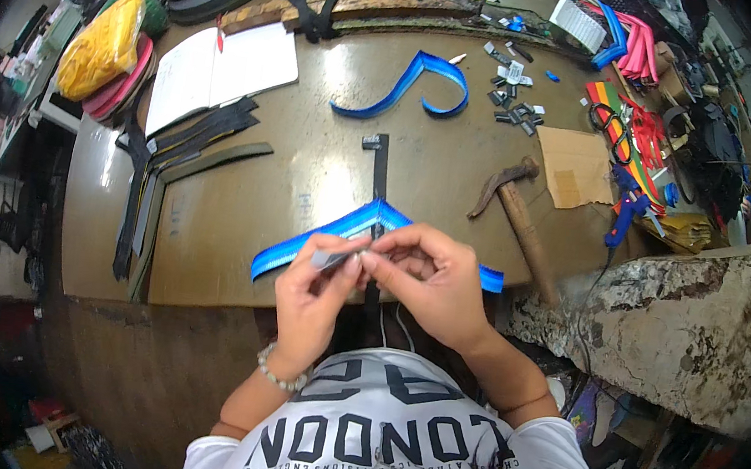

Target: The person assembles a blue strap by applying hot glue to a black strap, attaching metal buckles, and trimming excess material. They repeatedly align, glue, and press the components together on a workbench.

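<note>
My left hand (307, 296) pinches a small flat grey piece (329, 258) between thumb and fingers, above the near edge of the table. Fingertips of my right hand (437, 279) are pressed together right against those of the left; what lies between them is hidden. Behind and under both hands a blue strap (296, 246) bends to a peak, with its ends spreading left and right. A narrow black strap (381, 166) runs from that peak toward the far side, ending in a small dark fitting (372, 143).
Farther back lies another bent blue strap (401, 81). A hammer (523, 227), cardboard (575, 168), small dark clips (518, 114), scissors (619, 137) and a blue glue gun (623, 215) sit right. An open notebook (255, 71) and black straps (202, 138) lie left.
</note>
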Tool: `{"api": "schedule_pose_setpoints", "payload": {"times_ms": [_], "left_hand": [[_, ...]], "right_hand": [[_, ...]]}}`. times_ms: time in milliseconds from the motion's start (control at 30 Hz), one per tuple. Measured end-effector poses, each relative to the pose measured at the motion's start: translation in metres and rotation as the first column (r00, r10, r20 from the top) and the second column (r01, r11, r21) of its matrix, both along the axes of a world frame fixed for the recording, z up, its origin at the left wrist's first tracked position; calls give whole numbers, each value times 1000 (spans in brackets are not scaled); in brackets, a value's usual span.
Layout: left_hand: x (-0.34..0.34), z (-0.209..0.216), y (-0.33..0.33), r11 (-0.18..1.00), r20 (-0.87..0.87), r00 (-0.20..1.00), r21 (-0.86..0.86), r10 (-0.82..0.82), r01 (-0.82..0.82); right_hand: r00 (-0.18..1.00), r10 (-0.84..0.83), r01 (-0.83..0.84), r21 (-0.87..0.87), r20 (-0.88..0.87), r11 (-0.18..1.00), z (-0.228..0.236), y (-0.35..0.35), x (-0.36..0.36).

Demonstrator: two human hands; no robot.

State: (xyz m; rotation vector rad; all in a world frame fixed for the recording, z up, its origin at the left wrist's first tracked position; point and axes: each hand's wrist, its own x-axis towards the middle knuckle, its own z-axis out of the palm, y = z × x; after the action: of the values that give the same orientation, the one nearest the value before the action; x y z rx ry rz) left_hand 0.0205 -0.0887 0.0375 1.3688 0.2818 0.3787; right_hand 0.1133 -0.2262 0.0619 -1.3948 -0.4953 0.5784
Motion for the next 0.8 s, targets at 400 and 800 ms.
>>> {"api": "schedule_pose_setpoints", "payload": {"times_ms": [400, 800], "left_hand": [[-6, -9, -13, 943, 54, 973, -261, 226, -205], [-29, -6, 52, 915, 240, 967, -403, 84, 21]], "right_hand": [[979, 95, -1, 462, -180, 887, -27, 8, -25], [985, -155, 134, -230, -75, 964, 10, -15, -8]]}}
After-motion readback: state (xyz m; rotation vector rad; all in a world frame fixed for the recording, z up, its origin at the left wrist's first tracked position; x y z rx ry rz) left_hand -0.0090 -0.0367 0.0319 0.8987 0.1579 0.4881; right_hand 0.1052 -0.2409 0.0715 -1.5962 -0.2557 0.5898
